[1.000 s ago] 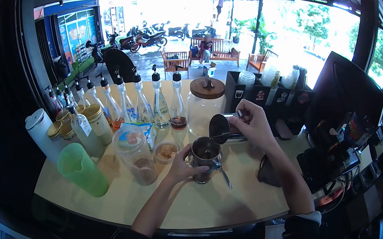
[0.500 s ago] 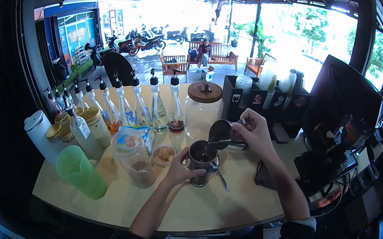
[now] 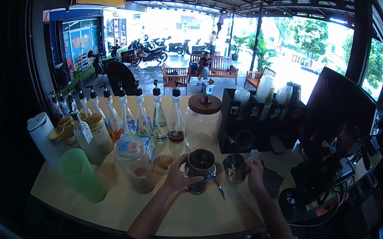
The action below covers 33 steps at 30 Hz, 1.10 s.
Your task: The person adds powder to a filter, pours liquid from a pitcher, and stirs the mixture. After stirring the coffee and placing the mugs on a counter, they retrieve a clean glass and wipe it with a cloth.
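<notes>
Cup point(image 3: 201, 170): metal, round, upright at the counter point(image 3: 120, 209); left hand point(image 3: 177, 178) half closed around its side. Judged stiff, fairly heavy, slick if wet; best held mid-wall. Pitcher point(image 3: 234, 169): smooth metal, beside it; right hand point(image 3: 256, 176) curled at its side (grip unclear). Jar point(image 3: 201, 129): clear, likely fragile.

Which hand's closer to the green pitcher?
Left. The left hand grips a metal cup, right of the green pitcher and past the clear canister. The right hand is farther right, beside the small metal jug.
</notes>
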### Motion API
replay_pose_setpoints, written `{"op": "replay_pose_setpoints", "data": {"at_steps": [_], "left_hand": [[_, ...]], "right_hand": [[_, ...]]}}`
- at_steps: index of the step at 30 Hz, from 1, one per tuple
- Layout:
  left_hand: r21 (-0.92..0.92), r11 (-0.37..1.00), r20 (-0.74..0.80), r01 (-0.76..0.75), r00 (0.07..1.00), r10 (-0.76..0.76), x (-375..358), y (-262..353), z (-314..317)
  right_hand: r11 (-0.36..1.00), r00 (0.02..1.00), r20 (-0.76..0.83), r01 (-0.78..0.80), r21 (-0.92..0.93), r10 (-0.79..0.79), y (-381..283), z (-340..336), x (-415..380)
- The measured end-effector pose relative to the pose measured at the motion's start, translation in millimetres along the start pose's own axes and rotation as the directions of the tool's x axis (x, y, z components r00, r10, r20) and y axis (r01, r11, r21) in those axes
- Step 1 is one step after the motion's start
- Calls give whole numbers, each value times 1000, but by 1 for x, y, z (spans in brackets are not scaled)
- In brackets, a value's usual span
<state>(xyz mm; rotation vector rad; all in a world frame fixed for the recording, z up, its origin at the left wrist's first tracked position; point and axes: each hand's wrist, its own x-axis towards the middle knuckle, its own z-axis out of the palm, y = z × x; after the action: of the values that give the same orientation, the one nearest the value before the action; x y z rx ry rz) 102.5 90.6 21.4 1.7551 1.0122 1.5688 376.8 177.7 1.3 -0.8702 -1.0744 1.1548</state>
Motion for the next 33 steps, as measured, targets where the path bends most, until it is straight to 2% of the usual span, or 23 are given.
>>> {"op": "replay_pose_setpoints", "data": {"at_steps": [2, 4, 5, 6, 8, 11, 13, 14, 16, 17, 19, 20, 21, 22, 23, 25, 26, 28, 29, 31, 33], "left_hand": [[43, 999, -4, -18, 1000, 19, 8, -3, 0], [47, 999, -61, -25, 998, 28, 2, -6, 2], [107, 991, -83, -83, 992, 93, 2, -9, 1], [106, 991, -81, -81, 993, 89, 1, -7, 3], [104, 985, -94, -136, 985, 146, 2, 1, 4], [169, 979, -69, -117, 989, 130, 0, -1, 3], [135, 985, -71, -110, 990, 120, 1, -5, 3], [103, 990, -73, -96, 992, 104, 0, -6, 3], [84, 990, -61, -109, 992, 115, -1, -6, 3], [68, 990, -50, -126, 990, 129, 3, -5, 3], [42, 992, -56, -123, 991, 125, 5, -3, 4], [17, 995, -55, -101, 993, 102, 1, -3, 4], [21, 994, -46, -111, 993, 112, 2, -2, 4], [21, 994, -45, -104, 993, 105, -1, -1, 4], [15, 995, -45, -98, 994, 99, 0, 0, 3], [7, 996, -47, -90, 995, 90, 1, 2, 5], [-2, 996, -50, -90, 995, 89, 0, 2, 5], [-6, 997, -54, -82, 995, 82, 0, 2, 5], [-10, 997, -49, -79, 996, 79, 1, 1, 5], [-9, 998, -44, -68, 997, 68, 0, 1, 4], [5, 997, -55, -74, 996, 74, 0, 2, 5]], "right_hand": [[989, 998, -10, -61, 132, 62, 13, -3, 10], [986, 997, -6, -76, 146, 78, 28, -4, 11], [979, 998, -10, -63, 193, 66, 34, -3, 14], [970, 998, -15, -52, 239, 58, 42, -3, 16], [982, 999, -27, -17, 188, 22, 62, -10, 24], [995, 1000, -21, -12, 101, 15, 59, -8, 13], [999, 999, 42, 10, -39, -8, 53, -12, 14], [999, 999, 40, 15, -41, -13, 49, -15, 13], [952, 972, -6, 228, -205, -235, 33, -11, 4], [949, 969, -5, 242, -203, -248, 23, -10, -3], [734, 900, 131, 418, -535, -416, 4, -10, -31], [737, 903, 129, 412, -536, -410, 1, -7, -43], [625, 906, 342, 420, -658, -248, -1, -2, -50], [491, 863, 504, 454, -743, -35, -2, 4, -59], [491, 863, 504, 454, -743, -35, -3, 14, -66], [283, 834, 528, 474, -834, 157, -4, 34, -78], [285, 833, 530, 475, -833, 160, 4, 39, -80], [142, 843, 537, 530, -836, 12, 24, 46, -81], [146, 841, 541, 533, -833, 16, 31, 46, -76], [59, 851, 519, 515, -855, 87, 37, 50, -71], [22, 847, 527, 527, -850, 77, 40, 52, -70]]}}
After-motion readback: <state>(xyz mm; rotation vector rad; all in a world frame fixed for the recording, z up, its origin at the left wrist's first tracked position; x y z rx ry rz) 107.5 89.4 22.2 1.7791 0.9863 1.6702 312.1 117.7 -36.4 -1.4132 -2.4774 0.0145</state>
